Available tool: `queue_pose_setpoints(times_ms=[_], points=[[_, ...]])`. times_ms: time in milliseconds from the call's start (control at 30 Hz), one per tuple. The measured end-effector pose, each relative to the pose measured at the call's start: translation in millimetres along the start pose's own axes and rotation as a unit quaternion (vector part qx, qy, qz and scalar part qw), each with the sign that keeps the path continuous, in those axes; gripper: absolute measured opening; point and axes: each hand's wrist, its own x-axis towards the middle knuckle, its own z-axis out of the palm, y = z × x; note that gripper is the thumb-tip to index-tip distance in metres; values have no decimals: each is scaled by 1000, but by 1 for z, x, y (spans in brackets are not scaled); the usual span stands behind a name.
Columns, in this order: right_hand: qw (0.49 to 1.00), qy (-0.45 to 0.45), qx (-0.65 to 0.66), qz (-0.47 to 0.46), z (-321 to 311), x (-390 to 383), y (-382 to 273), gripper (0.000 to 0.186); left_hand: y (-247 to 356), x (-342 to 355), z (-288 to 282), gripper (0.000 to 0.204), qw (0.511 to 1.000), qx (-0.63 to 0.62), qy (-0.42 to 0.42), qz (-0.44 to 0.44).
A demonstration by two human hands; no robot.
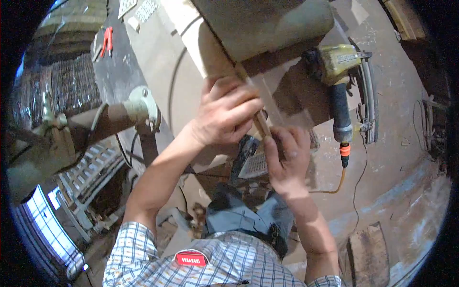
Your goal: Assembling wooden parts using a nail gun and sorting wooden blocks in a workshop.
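A narrow wooden strip (262,123) runs between my two hands above the bench. My left hand (227,111) has its fingers curled over the strip, beside a long pale curved panel (203,45) that reaches away toward the far edge. With thumb and fingers closed, my right hand (290,158) pinches the near end of the strip; it is slightly blurred. A bulky grey-green padded piece (277,26) lies beyond my hands. To the right, a yellow air stapler (340,64) with a black grip rests untouched.
An orange air hose (342,179) trails from the stapler. Red-handled pliers (108,40) lie at the far left. A thick metal arm with a pale flange (143,107) juts in from the left. Below my hands are a black-handled tool (243,155) and a grey grille (256,165).
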Motion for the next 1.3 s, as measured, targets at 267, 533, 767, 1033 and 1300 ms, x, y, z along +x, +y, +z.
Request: queue_pose_setpoints(times_ms=[267, 533, 767, 1033, 1300], points=[[1000, -8, 1, 15, -6, 2, 0, 21, -2, 2, 0, 44, 999, -27, -21, 25], [1000, 6, 17, -15, -2, 7, 1, 23, -8, 7, -4, 43, 997, -67, -30, 8], [1000, 4, 19, -22, -3, 5, 5, 25, -9, 2, 1, 42, 997, -73, -34, -7], [999, -14, 29, -3, -3, 1, 5, 25, -8, -1, 3, 43, 996, -81, -28, -18], [1000, -10, 14, -7, -2, 3, 4, 28, -8, 1, -3, 40, 994, -93, -48, -13]])
